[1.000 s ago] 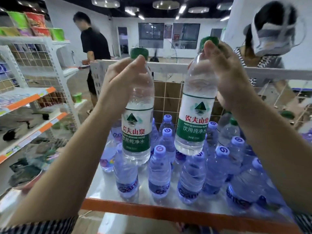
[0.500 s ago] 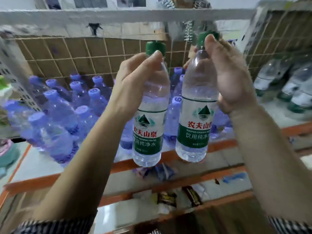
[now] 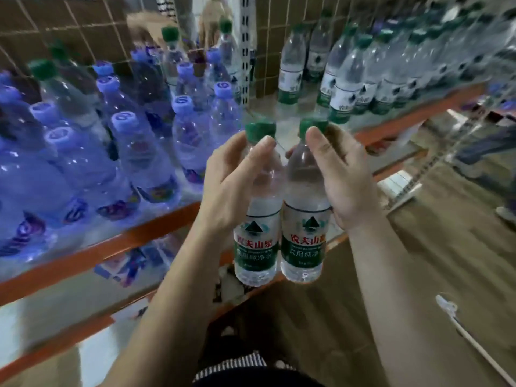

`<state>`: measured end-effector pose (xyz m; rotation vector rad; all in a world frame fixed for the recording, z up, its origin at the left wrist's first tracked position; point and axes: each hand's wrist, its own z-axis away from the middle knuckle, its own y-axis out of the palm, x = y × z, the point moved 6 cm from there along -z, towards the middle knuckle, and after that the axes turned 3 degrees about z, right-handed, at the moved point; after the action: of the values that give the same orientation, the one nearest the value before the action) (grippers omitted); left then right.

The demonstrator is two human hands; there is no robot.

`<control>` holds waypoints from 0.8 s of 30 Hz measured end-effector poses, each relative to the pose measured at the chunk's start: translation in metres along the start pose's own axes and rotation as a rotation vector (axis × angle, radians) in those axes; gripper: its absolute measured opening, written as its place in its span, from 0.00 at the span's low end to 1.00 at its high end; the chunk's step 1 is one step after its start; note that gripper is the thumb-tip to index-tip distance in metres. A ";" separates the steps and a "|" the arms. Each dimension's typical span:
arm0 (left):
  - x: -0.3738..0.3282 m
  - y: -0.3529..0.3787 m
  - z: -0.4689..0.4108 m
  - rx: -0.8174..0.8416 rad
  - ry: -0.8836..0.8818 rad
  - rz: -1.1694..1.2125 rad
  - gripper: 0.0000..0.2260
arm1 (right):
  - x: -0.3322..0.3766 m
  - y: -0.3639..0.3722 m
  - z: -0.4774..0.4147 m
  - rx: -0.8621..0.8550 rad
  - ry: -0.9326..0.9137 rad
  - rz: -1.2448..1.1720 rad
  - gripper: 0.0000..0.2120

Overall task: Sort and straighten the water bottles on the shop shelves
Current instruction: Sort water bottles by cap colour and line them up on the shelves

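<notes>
My left hand grips the neck of a clear water bottle with a green cap and green label. My right hand holds a matching green-label bottle the same way. Both bottles hang upright, side by side and touching, in the air in front of the orange shelf edge. On the shelf to the left stand several blue-capped bottles, with a few green caps among them. On the shelf section to the right stands a row of green-label bottles.
A white perforated upright divides the two shelf sections. A brown tiled wall is behind them. Lower shelves hold small packets. Wooden floor lies to the right, with a white stick on it and another person's shoe at the far edge.
The view has swung right and down. Both held bottles came lower and closer together, now touching. The green-label row on the right shelf has come into fuller view.
</notes>
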<state>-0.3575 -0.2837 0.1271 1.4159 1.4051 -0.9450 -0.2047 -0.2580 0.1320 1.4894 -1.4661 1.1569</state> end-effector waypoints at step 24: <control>0.065 0.062 -0.223 -0.141 0.208 -0.072 0.05 | -0.053 -0.078 -0.239 -0.018 -0.219 0.077 0.06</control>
<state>-0.3080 -0.0486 0.1375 1.3962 1.6530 -0.7425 -0.1486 -0.0096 0.1664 1.5991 -1.6894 1.0483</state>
